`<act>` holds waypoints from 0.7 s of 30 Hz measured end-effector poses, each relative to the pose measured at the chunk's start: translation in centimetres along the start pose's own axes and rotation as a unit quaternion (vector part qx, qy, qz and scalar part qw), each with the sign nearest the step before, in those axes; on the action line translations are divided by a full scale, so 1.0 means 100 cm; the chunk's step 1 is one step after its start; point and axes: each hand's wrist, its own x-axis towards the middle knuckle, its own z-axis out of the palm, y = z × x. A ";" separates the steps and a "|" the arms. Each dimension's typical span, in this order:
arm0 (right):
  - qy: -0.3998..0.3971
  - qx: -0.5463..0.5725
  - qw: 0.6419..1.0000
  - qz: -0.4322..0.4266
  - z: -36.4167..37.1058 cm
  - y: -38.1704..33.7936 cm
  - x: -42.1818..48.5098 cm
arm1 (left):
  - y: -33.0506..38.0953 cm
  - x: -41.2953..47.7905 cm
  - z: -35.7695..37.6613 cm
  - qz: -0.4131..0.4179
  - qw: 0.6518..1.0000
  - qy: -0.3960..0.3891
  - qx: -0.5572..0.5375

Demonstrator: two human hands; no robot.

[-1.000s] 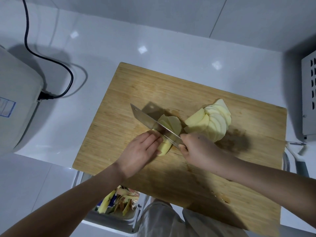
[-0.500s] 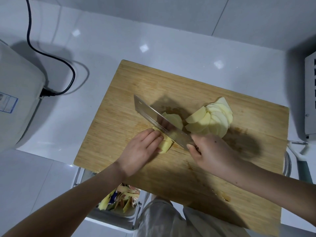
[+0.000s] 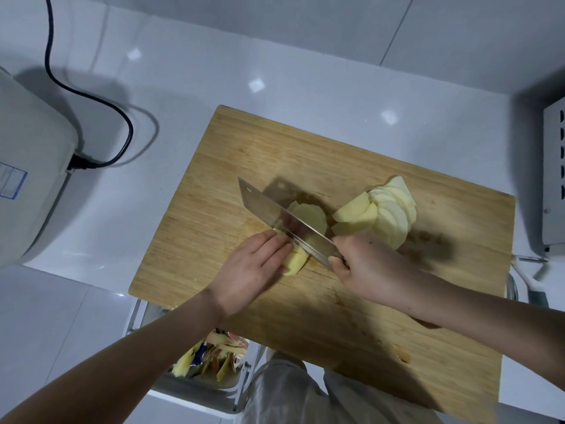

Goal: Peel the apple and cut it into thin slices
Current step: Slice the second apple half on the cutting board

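A peeled apple piece lies on the wooden cutting board. My left hand presses on it, fingertips against the knife. The cleaver stands across the piece, its blade slanting from upper left to lower right. My right hand grips the handle, which the hand hides. Fresh slices lean just behind the blade. A fanned pile of thin slices lies further right on the board.
A white appliance with a black cord stands at the left on the white counter. A perforated white box is at the right edge. Below the board's front edge a bin holds apple peels.
The cleaver was lifted and tilted half a second ago; it now comes back down onto the apple piece beside my left fingertips. My left hand has stayed in place.
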 end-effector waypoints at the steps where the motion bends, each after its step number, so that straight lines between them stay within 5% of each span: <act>1: -0.001 0.004 1.000 0.003 0.005 -0.001 0.005 | 0.000 0.000 0.000 -0.002 1.000 -0.001 -0.004; 7: 0.036 0.010 0.999 0.001 0.031 -0.001 0.008 | 0.008 -0.003 -0.002 -0.060 0.997 0.008 -0.036; 10: 0.057 0.027 0.998 0.009 0.024 0.000 -0.001 | 0.018 -0.003 -0.003 -0.197 0.977 0.005 -0.087; 14: 0.088 0.031 0.996 0.006 0.007 0.001 -0.018 | 0.025 0.003 -0.004 -0.384 0.907 0.001 -0.175; 21: 0.062 0.005 0.998 -0.007 0.001 0.001 -0.023 | 0.026 0.003 -0.003 -0.416 0.890 0.000 -0.186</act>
